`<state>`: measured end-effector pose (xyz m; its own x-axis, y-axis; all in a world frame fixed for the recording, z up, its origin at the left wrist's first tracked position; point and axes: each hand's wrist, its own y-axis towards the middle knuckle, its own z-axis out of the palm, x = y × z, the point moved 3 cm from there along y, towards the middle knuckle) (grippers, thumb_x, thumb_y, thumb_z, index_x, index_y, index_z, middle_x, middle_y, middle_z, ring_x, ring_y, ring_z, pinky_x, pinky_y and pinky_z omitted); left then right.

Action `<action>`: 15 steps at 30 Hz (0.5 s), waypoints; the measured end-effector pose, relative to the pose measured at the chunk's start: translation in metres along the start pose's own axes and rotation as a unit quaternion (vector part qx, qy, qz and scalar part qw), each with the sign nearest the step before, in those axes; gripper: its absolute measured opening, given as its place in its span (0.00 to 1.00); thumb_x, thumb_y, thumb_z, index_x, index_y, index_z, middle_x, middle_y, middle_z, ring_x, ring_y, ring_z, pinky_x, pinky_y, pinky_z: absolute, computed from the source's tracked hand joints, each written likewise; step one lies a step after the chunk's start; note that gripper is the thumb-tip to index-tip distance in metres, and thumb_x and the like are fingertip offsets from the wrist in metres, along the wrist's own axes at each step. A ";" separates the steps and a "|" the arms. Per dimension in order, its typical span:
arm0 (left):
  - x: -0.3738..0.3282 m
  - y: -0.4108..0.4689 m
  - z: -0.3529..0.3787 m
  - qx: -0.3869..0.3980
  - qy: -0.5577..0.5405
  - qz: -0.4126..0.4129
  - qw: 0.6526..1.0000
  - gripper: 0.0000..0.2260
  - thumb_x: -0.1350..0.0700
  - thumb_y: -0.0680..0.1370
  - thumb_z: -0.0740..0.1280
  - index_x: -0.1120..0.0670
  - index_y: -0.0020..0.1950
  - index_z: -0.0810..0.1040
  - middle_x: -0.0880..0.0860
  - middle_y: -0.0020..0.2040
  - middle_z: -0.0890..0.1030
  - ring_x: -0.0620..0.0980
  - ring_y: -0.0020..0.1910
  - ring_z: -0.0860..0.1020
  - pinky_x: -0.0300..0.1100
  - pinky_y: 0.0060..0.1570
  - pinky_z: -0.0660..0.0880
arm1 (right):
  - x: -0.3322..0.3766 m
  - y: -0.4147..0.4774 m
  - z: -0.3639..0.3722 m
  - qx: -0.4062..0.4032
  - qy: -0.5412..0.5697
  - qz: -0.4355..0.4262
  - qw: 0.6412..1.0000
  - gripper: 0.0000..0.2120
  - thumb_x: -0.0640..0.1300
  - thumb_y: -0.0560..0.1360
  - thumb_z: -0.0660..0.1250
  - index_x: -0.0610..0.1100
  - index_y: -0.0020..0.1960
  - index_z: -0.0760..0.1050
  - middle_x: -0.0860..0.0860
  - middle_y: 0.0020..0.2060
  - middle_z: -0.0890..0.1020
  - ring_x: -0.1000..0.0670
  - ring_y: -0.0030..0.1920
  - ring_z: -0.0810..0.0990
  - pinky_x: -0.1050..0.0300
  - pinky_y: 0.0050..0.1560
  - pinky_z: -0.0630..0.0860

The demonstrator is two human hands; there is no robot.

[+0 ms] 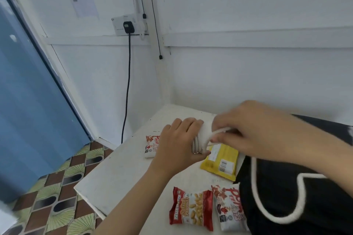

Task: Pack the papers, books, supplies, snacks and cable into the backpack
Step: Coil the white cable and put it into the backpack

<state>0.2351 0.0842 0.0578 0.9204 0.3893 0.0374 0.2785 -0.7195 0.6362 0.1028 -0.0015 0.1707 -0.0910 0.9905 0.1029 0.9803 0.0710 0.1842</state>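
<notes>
"Where was the cable (198, 145)?"

"Over the middle of the table (122, 173), rolled up in the left hand (177, 143). Those fingers were curled tight round the roll."

"And the right hand (246, 129)?"

"It pinched one loose loop with thumb and fingers (the long end lay over the black backpack (277, 196) at the right edge)."

"Any snacks?"

"Peanuts (193, 208) and a white pack (229, 208) near the front edge, a yellow pack (221, 162) just beside the hands, and a small pack (150, 146) by the left hand."

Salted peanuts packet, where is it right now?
In the head view, the salted peanuts packet lies on the white table, bottom centre, just left of a white snack packet beside the black backpack.
</notes>
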 end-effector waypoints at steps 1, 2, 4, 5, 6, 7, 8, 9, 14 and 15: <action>-0.002 0.000 -0.001 -0.002 -0.013 0.014 1.000 0.26 0.39 0.64 0.70 0.52 0.56 0.76 0.48 0.53 0.79 0.50 0.43 0.74 0.43 0.35 0.70 | -0.007 0.000 -0.008 -0.034 -0.022 0.006 0.999 0.13 0.61 0.73 0.57 0.54 0.35 0.69 0.58 0.27 0.72 0.60 0.30 0.71 0.65 0.34 0.66; -0.004 -0.001 -0.003 -0.007 -0.027 0.026 0.999 0.26 0.41 0.63 0.71 0.52 0.57 0.76 0.48 0.53 0.79 0.50 0.43 0.75 0.43 0.35 0.71 | -0.014 0.000 -0.016 -0.066 -0.039 0.012 0.997 0.16 0.64 0.70 0.57 0.53 0.34 0.69 0.57 0.26 0.72 0.59 0.29 0.71 0.61 0.33 0.67; -0.008 -0.001 -0.010 -0.026 -0.049 0.052 0.997 0.26 0.43 0.63 0.72 0.52 0.57 0.74 0.48 0.52 0.79 0.50 0.44 0.75 0.43 0.36 0.71 | -0.031 0.002 -0.026 -0.102 -0.042 0.028 0.993 0.21 0.65 0.66 0.62 0.48 0.29 0.67 0.55 0.22 0.70 0.54 0.27 0.70 0.59 0.29 0.64; -0.009 -0.001 -0.014 -0.038 -0.056 0.061 0.996 0.27 0.42 0.63 0.72 0.52 0.58 0.72 0.49 0.52 0.79 0.50 0.45 0.75 0.43 0.37 0.71 | -0.040 0.003 -0.029 -0.115 -0.020 0.036 0.993 0.23 0.65 0.65 0.65 0.47 0.28 0.66 0.53 0.20 0.69 0.54 0.27 0.70 0.60 0.27 0.62; -0.010 -0.001 -0.018 -0.053 -0.063 0.067 0.994 0.28 0.42 0.64 0.72 0.52 0.59 0.71 0.49 0.52 0.80 0.49 0.45 0.75 0.43 0.38 0.71 | -0.049 0.005 -0.030 -0.125 0.015 0.043 0.991 0.23 0.65 0.64 0.67 0.46 0.27 0.67 0.52 0.20 0.68 0.54 0.25 0.68 0.61 0.26 0.61; -0.011 -0.001 -0.024 -0.069 -0.069 0.069 0.993 0.29 0.42 0.65 0.72 0.53 0.61 0.70 0.50 0.52 0.80 0.49 0.46 0.75 0.43 0.39 0.71 | -0.057 0.007 -0.029 -0.136 0.059 0.041 0.988 0.24 0.65 0.64 0.68 0.44 0.27 0.69 0.51 0.21 0.68 0.54 0.24 0.66 0.62 0.27 0.61; -0.011 0.000 -0.030 -0.083 -0.074 0.070 0.991 0.30 0.42 0.65 0.72 0.53 0.62 0.69 0.50 0.52 0.80 0.49 0.46 0.75 0.43 0.40 0.71 | -0.064 0.010 -0.026 -0.144 0.097 0.038 0.984 0.25 0.64 0.64 0.67 0.42 0.29 0.71 0.51 0.22 0.68 0.55 0.25 0.66 0.63 0.27 0.61; -0.012 0.000 -0.037 -0.097 -0.077 0.074 0.990 0.32 0.42 0.65 0.72 0.53 0.64 0.67 0.50 0.52 0.80 0.49 0.47 0.75 0.43 0.42 0.71 | -0.070 0.012 -0.022 -0.144 0.129 0.036 0.980 0.25 0.63 0.64 0.67 0.39 0.30 0.72 0.51 0.22 0.68 0.55 0.25 0.66 0.65 0.28 0.62; -0.019 0.004 -0.062 -0.144 -0.064 0.162 0.974 0.33 0.43 0.69 0.72 0.49 0.68 0.61 0.55 0.53 0.81 0.54 0.47 0.77 0.50 0.42 0.72 | -0.074 0.026 0.012 -0.094 0.295 0.005 0.951 0.21 0.66 0.69 0.66 0.47 0.36 0.78 0.39 0.31 0.76 0.48 0.30 0.70 0.61 0.34 0.67; -0.020 0.004 -0.065 -0.143 -0.050 0.180 0.972 0.32 0.42 0.70 0.70 0.47 0.69 0.61 0.56 0.53 0.81 0.55 0.47 0.77 0.50 0.42 0.72 | -0.069 0.030 0.017 -0.081 0.334 0.007 0.939 0.22 0.68 0.67 0.65 0.49 0.36 0.78 0.39 0.31 0.76 0.48 0.30 0.70 0.60 0.34 0.67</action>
<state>0.1997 0.1108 0.1091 0.9702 0.0737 0.2307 -0.1405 -0.6045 0.7841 0.1409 -0.0657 0.1524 -0.2214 0.6927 0.6864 0.9475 -0.0136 0.3194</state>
